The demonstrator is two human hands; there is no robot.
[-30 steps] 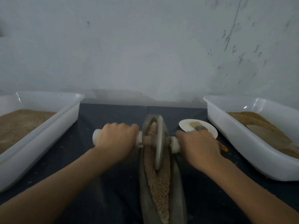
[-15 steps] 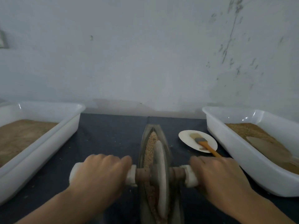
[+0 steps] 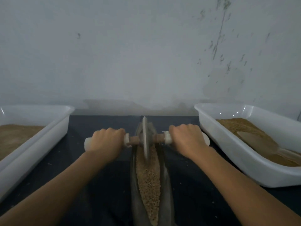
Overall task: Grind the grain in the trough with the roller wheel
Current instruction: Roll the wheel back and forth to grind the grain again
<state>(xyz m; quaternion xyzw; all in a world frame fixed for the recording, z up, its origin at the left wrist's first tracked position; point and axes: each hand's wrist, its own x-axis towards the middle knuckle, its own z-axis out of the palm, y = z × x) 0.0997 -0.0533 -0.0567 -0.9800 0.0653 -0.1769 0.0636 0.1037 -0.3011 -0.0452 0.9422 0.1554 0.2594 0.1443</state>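
A long dark boat-shaped trough (image 3: 166,185) runs from the near edge toward the wall, filled with tan grain (image 3: 149,180). The grey roller wheel (image 3: 145,137) stands upright in the trough at its far end. A wooden axle with white handle ends passes through the wheel. My left hand (image 3: 106,141) grips the left handle and my right hand (image 3: 186,139) grips the right handle, both arms stretched out forward.
A white tub (image 3: 40,137) with brown ground grain stands at the left. Another white tub (image 3: 241,149) at the right holds brown grain and a scoop (image 3: 260,142). A dark cloth (image 3: 101,193) covers the table; a grey wall rises close behind.
The wheel was pulled toward me along the trough, then pushed away to the far end. Both hands went with it. The small plate with the brush is now hidden behind my right hand.
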